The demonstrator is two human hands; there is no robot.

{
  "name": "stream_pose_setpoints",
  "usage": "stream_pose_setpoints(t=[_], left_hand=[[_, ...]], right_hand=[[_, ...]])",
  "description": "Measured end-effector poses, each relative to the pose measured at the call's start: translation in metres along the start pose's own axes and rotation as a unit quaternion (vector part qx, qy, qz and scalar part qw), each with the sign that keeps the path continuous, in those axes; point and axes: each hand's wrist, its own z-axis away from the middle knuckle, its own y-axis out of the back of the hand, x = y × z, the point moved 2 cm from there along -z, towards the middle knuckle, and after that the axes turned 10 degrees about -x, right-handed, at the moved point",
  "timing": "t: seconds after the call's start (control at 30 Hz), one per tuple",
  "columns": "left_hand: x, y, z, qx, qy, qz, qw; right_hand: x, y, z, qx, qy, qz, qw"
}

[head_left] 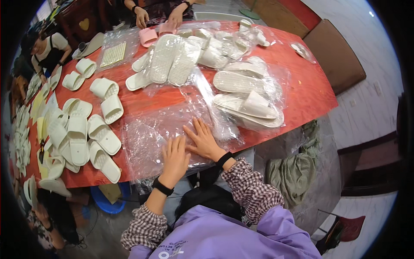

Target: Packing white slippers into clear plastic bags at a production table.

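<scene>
My left hand lies on a transparent plastic bag near the table's front edge, its fingers stretched out. Just to its right, my right hand rests on the same plastic with its fingers spread. Neither hand holds anything. To the right are white slippers in transparent bags. Beyond my hands, a pair of white slippers lies soles up on more plastic. Loose white slippers are spread and piled to the left.
The red table carries all of this. Across it, another person's hands are at pink slippers. More people work along the left side. A blue basin stands below the front edge; a greenish sack lies on the floor at right.
</scene>
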Motion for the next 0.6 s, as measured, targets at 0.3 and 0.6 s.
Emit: stream_pose_setpoints(t=[0.3,0.6], left_hand=[[-0.005,-0.030,0.003,-0.056,-0.032,-0.101,0.993],[-0.003,-0.007,-0.027,-0.153,0.025,-0.114,0.981]], right_hand=[[0.032,0.074,0.079,0.033,-0.042,0.104,0.993],[0.084,0.097,0.052,0.120,-0.066,-0.028,0.990]])
